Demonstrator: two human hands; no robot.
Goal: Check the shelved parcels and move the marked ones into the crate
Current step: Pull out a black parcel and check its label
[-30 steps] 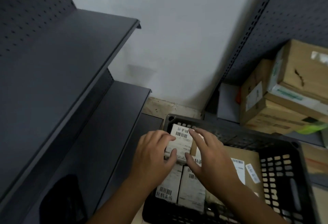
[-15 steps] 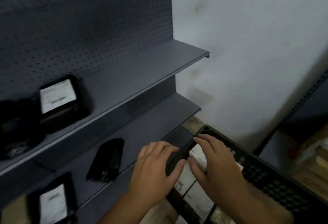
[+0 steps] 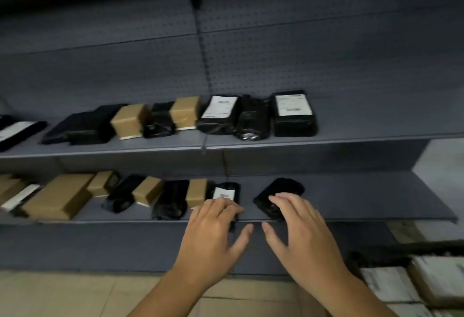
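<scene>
Left hand (image 3: 213,238): open, fingers spread and laid on the near end of the labelled parcel (image 3: 226,192); thumb apart, below the shelf lip.
Right hand (image 3: 305,238): open, fingers spread, tips on the plain parcel (image 3: 281,188); thumb out toward the other thumb.
Lower shelf (image 3: 364,198): four black parcels, counting those two, which lie just beside each other, with the labelled one on the left. About five brown boxes (image 3: 57,198) are mixed in to the left. One flat white piece (image 3: 20,197) lies at the far left.
Upper shelf (image 3: 351,133): two brown boxes and at least six black parcels, three of them with white labels. The dark flat ones (image 3: 75,127) at the left blur together.
Crate (image 3: 414,247): low right, below the shelf's right end, well apart from both hands. At least three white-labelled packs (image 3: 386,284) lie inside, blurred.
In the way: both hands hide the near ends of their parcels. A black edge hangs over the lip by the left fingers.
Around: pegboard (image 3: 313,53) behind, tan floor (image 3: 75,294) below, pale wall (image 3: 442,163) at right.
</scene>
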